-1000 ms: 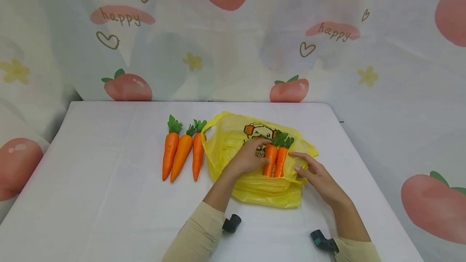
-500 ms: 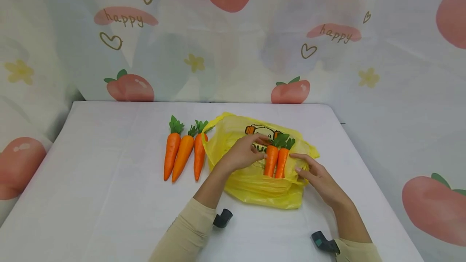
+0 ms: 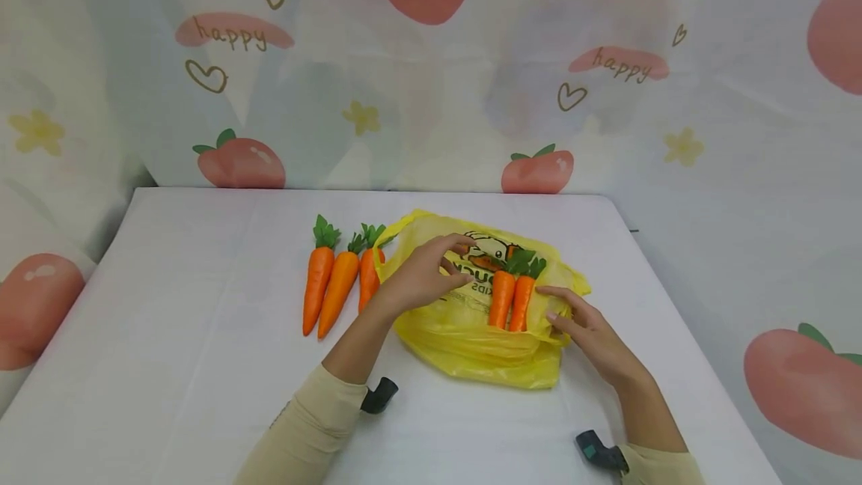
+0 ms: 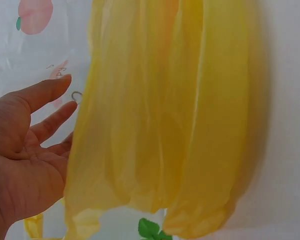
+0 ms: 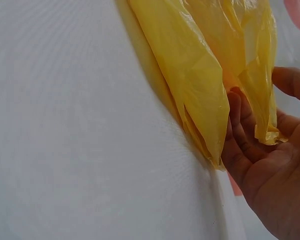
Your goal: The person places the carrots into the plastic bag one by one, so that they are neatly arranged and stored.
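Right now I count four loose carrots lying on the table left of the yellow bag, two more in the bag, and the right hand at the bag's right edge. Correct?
Not quite: three loose carrots lie left of the yellow bag, not four, as the head view shows. The rest stands: two carrots in the bag and the right hand at its right edge.

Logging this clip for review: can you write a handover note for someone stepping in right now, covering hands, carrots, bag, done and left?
Left hand: open, fingers relaxed, hovering over the crinkled yellow plastic bag, holding nothing.
Right hand: fingers at the bag's right edge, holding the plastic there.
Two orange toy carrots with green tops lie side by side at the bag's mouth, tips tucked under the plastic, tops sticking out.
Three more orange toy carrots lie in a row on the white table, just left of the bag.
Done: two carrots in the bag. Left, as it looks: the three on the table.
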The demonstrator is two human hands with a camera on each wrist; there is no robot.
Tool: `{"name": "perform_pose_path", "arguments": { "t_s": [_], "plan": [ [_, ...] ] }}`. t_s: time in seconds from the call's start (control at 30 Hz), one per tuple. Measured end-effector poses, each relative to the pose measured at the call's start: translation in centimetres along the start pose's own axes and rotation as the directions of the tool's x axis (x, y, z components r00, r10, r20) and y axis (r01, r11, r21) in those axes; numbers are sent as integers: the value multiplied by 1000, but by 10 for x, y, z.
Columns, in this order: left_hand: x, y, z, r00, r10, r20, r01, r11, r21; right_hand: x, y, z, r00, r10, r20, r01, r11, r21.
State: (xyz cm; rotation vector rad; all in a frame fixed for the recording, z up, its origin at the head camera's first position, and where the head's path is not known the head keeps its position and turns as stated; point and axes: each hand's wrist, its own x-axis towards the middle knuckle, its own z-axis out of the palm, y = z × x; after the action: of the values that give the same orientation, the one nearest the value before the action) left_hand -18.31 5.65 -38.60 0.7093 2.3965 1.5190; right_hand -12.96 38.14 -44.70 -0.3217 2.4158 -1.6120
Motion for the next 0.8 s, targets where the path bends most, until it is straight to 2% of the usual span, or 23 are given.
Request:
{"name": "perform_pose_path", "arguments": {
  "t_s": [0.3, 0.5, 0.7, 0.8],
  "plan": [
    [-20, 5, -24, 999, 45, -5, -45, 998, 42, 0, 1, 0, 1000, 1, -4, -1, 1000, -2],
    [-38, 8, -44, 999, 42, -22, -41, 998, 57, 1, 2, 1, 1000, -18, 4, 18, 1000, 8],
    [-58, 9, -61, 998, 60, -25, -58, 995, 84, 1, 2, 1, 1000, 1, 2, -1, 1000, 5],
    [-68, 7, -69, 999, 43, -20, -41, 995, 87, 1, 2, 1, 1000, 8, -4, -8, 1000, -1]
  ]
}}
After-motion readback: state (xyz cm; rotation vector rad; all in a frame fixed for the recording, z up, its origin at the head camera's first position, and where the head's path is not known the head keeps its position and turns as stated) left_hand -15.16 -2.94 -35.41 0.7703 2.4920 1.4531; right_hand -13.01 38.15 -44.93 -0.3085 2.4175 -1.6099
